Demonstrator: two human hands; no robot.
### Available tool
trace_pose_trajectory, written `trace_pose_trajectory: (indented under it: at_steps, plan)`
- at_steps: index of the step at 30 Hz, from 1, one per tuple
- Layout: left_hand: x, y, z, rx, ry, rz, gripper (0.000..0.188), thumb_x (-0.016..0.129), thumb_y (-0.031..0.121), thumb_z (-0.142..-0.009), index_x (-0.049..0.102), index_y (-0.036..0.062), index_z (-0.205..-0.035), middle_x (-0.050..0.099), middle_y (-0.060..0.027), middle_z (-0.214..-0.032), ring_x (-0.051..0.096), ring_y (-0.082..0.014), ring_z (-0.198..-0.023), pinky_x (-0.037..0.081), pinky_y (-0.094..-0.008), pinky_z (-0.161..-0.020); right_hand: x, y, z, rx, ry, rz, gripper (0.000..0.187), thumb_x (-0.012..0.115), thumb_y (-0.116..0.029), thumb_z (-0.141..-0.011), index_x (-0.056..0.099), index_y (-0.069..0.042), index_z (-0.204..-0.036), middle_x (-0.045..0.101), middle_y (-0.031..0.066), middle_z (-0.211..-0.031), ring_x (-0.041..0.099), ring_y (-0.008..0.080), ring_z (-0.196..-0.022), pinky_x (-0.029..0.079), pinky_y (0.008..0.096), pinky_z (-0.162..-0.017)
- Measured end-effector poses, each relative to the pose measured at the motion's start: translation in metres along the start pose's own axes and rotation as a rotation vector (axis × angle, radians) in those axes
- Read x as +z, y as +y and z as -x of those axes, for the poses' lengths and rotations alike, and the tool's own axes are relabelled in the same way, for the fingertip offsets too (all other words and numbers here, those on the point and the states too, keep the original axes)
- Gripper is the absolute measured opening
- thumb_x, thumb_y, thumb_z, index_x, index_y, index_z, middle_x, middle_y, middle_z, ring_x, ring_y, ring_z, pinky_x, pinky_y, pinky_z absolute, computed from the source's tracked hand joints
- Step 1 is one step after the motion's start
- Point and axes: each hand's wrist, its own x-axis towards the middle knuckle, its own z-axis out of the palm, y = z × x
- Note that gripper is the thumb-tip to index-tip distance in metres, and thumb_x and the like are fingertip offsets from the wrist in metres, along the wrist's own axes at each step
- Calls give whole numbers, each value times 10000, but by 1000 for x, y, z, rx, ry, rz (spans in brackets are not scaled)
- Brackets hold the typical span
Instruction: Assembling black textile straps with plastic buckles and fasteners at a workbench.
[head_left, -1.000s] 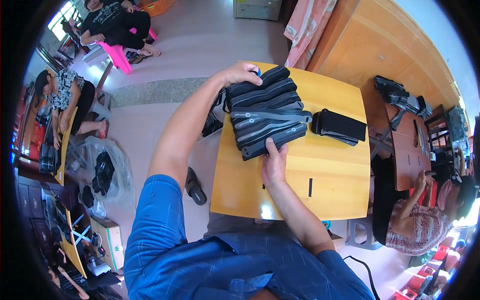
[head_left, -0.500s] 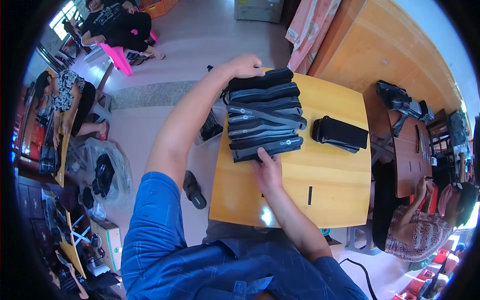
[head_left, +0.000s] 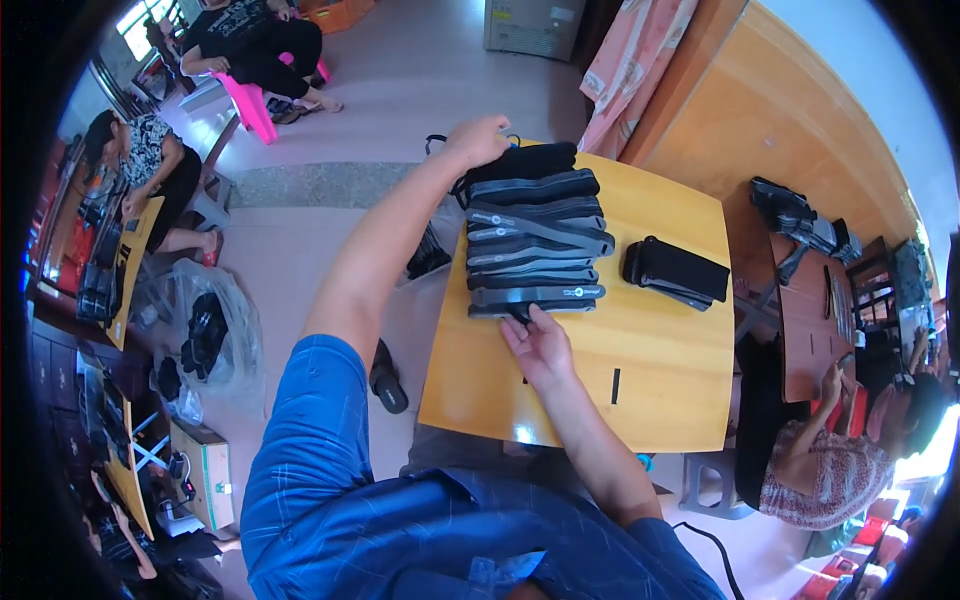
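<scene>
A row of folded black and grey fabric bands (head_left: 535, 240), some with pale printing, lies packed together on the yellow wooden table (head_left: 660, 380). At the row's far left corner is my left hand (head_left: 480, 142), its fingers curled; a small dark loop with a bit of blue shows beside the fingertips, too small to name. My right hand (head_left: 543, 348) is at the near end, palm partly turned up. Its thumb and fingers close on the edge of the nearest band, and part of the fingers is hidden beneath it.
A black folded bundle (head_left: 678, 272) lies to the right on the table. A clear plastic bag (head_left: 215, 325) with black items and a dark sandal (head_left: 387, 380) are on the floor at left. Co-workers sit at side tables; one person sits on a pink chair (head_left: 250, 105).
My left hand has shifted slightly at the far end, its fingers lifting a little. The nearest band now sits straighter, and my right thumb has slid down from its face to its lower edge.
</scene>
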Motion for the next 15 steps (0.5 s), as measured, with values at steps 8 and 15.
trace_pose_trajectory:
  at_steps: [8,15]
  plan:
    - [-39,27,76,-78,-174,399,568,805,461,-852,723,61,-1247,724,-90,-889,664,-180,-783,522,-318,-744,0,-3,-6,2,44,180,242,611,-276,-1050,603,-104,-1221,672,86,-1130,656,253,-1045,565,447,-935]
    - [-78,83,159,75,-77,-42,635,824,525,-777,727,102,-1241,762,-161,-985,742,-309,-906,574,-422,-804,9,-38,-5,43,-65,713,284,680,-332,-1021,582,-90,-1134,671,53,-1055,668,207,-962,587,393,-819]
